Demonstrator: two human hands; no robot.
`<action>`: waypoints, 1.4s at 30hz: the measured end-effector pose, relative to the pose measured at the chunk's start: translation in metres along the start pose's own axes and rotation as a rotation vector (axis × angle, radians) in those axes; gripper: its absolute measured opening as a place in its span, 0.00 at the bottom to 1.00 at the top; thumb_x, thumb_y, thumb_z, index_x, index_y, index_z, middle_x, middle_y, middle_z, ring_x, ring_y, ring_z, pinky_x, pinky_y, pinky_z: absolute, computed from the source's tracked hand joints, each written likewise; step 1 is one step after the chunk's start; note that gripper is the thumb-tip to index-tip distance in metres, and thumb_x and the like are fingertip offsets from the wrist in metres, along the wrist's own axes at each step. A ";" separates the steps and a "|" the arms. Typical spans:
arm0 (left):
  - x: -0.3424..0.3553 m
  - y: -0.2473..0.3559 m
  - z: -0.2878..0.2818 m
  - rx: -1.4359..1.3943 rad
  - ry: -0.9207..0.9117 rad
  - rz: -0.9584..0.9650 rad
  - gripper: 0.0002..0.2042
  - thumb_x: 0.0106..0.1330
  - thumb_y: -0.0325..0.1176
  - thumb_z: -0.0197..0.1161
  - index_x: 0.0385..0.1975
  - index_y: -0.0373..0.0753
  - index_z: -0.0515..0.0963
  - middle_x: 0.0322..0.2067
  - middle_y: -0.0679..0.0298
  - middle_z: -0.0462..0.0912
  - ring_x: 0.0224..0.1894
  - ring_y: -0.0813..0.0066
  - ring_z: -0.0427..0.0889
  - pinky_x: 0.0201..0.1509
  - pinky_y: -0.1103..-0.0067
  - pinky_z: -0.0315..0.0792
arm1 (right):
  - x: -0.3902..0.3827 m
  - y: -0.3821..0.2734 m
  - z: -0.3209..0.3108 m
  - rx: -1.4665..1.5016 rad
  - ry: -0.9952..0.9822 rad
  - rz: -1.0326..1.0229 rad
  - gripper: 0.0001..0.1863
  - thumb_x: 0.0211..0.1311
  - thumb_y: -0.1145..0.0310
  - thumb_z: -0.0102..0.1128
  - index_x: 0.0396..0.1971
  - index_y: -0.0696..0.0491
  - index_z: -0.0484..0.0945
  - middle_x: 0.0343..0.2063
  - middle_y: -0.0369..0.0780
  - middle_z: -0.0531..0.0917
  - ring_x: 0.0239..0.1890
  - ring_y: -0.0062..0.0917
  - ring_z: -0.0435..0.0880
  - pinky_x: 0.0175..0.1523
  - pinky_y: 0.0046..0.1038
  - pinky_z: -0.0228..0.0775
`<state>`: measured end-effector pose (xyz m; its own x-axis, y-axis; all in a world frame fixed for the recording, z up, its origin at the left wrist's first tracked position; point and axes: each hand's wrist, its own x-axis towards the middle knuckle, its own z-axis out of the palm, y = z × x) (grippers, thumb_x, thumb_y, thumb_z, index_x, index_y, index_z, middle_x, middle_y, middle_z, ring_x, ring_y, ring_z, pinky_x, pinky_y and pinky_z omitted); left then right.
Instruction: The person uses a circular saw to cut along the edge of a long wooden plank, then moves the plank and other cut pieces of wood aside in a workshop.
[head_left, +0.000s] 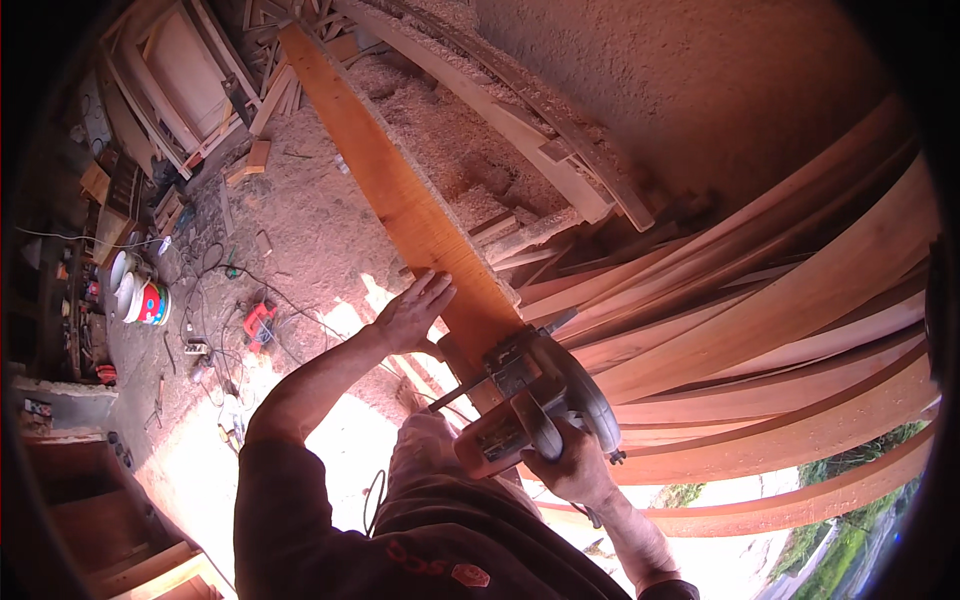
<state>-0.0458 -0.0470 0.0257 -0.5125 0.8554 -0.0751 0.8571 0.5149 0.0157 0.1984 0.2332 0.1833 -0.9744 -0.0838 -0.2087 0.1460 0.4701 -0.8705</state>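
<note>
A long wooden plank (390, 180) stretches from in front of me toward the far left. A circular saw (530, 410) rests over its near end, and the saw's body and guard hide where the blade meets the wood. My right hand (572, 462) is wrapped round the saw's rear handle. My left hand (415, 308) lies on the plank's left edge, ahead of the saw, with its fingers stretched across the top face.
Several long boards (760, 340) are stacked along the right. Wood shavings and offcuts lie beyond the plank, beside a wall (680, 90). On the floor at left are a red power tool (259, 322), tangled cables and white buckets (140, 295). Frames (180, 80) lean far left.
</note>
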 end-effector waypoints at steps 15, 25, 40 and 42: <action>0.009 0.006 -0.005 -0.194 0.050 -0.029 0.63 0.37 0.62 0.81 0.71 0.27 0.59 0.73 0.40 0.58 0.76 0.36 0.53 0.77 0.54 0.58 | -0.012 0.022 -0.002 0.038 -0.057 -0.003 0.44 0.53 0.63 0.69 0.71 0.57 0.63 0.32 0.55 0.86 0.38 0.51 0.87 0.44 0.45 0.80; 0.012 -0.002 -0.008 -0.185 0.033 0.033 0.60 0.41 0.61 0.80 0.71 0.27 0.60 0.73 0.41 0.60 0.75 0.38 0.57 0.76 0.53 0.58 | -0.002 0.021 -0.002 0.015 -0.054 -0.037 0.45 0.61 0.50 0.65 0.73 0.58 0.59 0.29 0.56 0.85 0.36 0.52 0.88 0.46 0.48 0.81; 0.008 -0.019 0.000 -0.061 -0.039 -0.168 0.70 0.37 0.73 0.74 0.76 0.30 0.49 0.76 0.41 0.48 0.78 0.39 0.48 0.78 0.52 0.53 | 0.015 0.013 0.005 0.047 -0.070 -0.007 0.42 0.62 0.52 0.64 0.71 0.58 0.60 0.29 0.57 0.86 0.37 0.55 0.87 0.48 0.50 0.81; 0.009 -0.023 0.004 -0.003 -0.015 -0.177 0.74 0.35 0.75 0.73 0.76 0.30 0.45 0.77 0.39 0.46 0.79 0.37 0.45 0.79 0.50 0.50 | 0.016 0.011 0.003 0.056 -0.061 0.000 0.42 0.62 0.52 0.65 0.70 0.58 0.62 0.30 0.57 0.86 0.37 0.54 0.87 0.47 0.49 0.82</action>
<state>-0.0704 -0.0512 0.0206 -0.6541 0.7507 -0.0923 0.7537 0.6572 0.0041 0.1850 0.2346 0.1693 -0.9623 -0.1381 -0.2344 0.1574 0.4200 -0.8937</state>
